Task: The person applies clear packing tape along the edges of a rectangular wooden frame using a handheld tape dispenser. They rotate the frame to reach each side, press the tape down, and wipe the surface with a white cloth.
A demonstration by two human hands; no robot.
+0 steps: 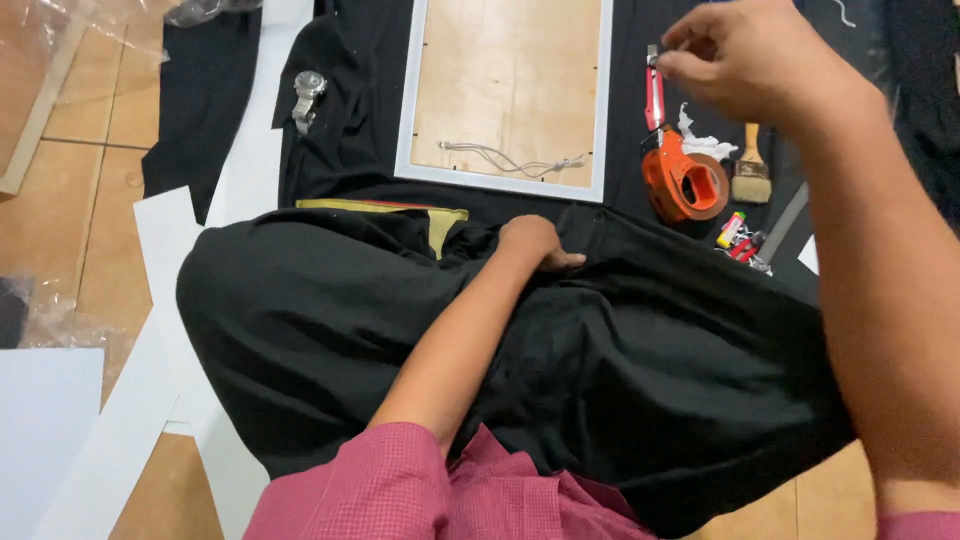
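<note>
Hands well apart, your left hand (535,243) pressing black fabric (640,370) below the picture frame (505,95), right hand (745,55) pinched above the orange tape dispenser (685,180).

Setting: floor of a home, used as an improvised craft or framing workspace. Evidence: work is laid out on glazed tan floor tiles (80,180) rather than a bench, over a spread black cloth (200,90). A white picture frame (505,180) lies face down, plywood backing up, hanging cord (510,160) attached. Hand tools sit beside it: orange tape dispenser (685,180), red utility knife (654,95), small paintbrush (750,170). White board offcuts (170,250) and crumpled clear plastic wrap (60,25) lie around. A wristwatch (305,95) rests set aside on the cloth. No shop fixtures visible.
</note>
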